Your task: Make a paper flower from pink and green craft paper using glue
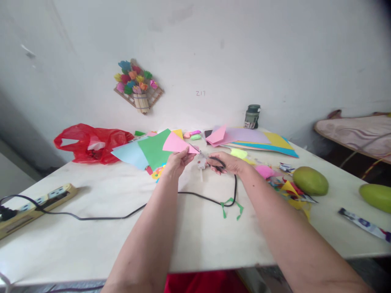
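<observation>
Honestly, with your left hand (179,161) pinching the pink paper (174,142) just left of frame centre and your right hand (226,162) gripping the scissors (204,155) around the middle, I'd turn the paper slowly rather than the scissors and mind your fingertips.

1. I have the left hand (179,162) pinching a wedge-shaped pink paper piece (174,142) near its narrow end.
2. My right hand (229,162) holds black-handled metal scissors (220,161), blades at that end.
3. Across the white bench (100,248), I see a red plastic bag (114,138) left of a flat green paper sheet (153,148).
4. To the right, a green oval fruit (310,181) lies beside multicoloured scraps (302,204).
</observation>
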The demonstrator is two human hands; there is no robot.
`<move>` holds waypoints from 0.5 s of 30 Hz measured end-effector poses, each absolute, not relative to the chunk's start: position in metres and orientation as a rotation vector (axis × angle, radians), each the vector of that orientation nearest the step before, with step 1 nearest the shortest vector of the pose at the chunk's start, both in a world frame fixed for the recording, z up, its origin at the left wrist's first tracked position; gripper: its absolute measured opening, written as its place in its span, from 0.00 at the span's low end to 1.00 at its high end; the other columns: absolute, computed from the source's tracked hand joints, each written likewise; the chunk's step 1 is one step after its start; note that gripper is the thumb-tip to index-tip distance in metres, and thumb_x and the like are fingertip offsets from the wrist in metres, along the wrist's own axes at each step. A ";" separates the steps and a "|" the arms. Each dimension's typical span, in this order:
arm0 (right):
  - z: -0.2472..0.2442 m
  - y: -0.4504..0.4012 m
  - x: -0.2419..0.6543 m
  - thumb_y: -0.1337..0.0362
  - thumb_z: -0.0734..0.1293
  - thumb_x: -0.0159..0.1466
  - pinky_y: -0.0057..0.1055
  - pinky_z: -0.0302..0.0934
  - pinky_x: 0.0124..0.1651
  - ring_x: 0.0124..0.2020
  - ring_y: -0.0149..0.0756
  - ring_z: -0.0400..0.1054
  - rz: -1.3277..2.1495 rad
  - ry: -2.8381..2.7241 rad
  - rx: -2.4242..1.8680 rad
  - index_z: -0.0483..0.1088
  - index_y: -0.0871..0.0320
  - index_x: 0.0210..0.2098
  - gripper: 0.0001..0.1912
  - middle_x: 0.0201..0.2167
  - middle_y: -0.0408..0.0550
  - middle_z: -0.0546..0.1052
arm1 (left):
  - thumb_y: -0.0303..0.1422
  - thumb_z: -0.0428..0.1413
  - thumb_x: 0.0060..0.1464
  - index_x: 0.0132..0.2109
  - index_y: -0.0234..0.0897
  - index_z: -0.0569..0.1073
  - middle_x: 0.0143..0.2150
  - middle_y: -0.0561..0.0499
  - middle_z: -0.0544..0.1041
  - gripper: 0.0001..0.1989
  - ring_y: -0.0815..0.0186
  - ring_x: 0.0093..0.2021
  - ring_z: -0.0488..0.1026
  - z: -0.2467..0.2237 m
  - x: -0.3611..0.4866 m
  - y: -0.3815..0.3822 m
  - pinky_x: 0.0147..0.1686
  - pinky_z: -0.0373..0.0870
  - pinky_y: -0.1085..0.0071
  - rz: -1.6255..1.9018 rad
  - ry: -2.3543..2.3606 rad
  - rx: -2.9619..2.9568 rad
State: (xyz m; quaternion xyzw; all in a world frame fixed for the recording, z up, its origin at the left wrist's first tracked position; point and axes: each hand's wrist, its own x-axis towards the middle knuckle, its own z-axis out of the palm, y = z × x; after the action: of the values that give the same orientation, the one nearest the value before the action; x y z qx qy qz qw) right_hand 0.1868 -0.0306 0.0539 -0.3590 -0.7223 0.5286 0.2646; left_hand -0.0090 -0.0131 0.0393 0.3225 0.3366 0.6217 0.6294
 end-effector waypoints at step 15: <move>0.056 -0.032 0.189 0.50 0.61 0.57 0.21 0.45 0.13 0.15 0.23 0.59 1.427 -2.011 -0.892 0.64 0.62 0.32 0.19 0.19 0.41 0.68 | 0.23 0.55 0.49 0.32 0.27 0.72 0.26 0.45 0.77 0.02 0.66 0.26 0.76 0.041 -0.008 -0.017 0.25 0.73 0.77 1.409 0.798 0.728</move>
State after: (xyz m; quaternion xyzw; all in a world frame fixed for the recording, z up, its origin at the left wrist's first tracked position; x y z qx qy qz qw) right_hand 0.1889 -0.0322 0.0556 -0.3287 -0.7412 0.5260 0.2566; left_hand -0.0078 -0.0166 0.0412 0.3182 0.3485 0.6155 0.6313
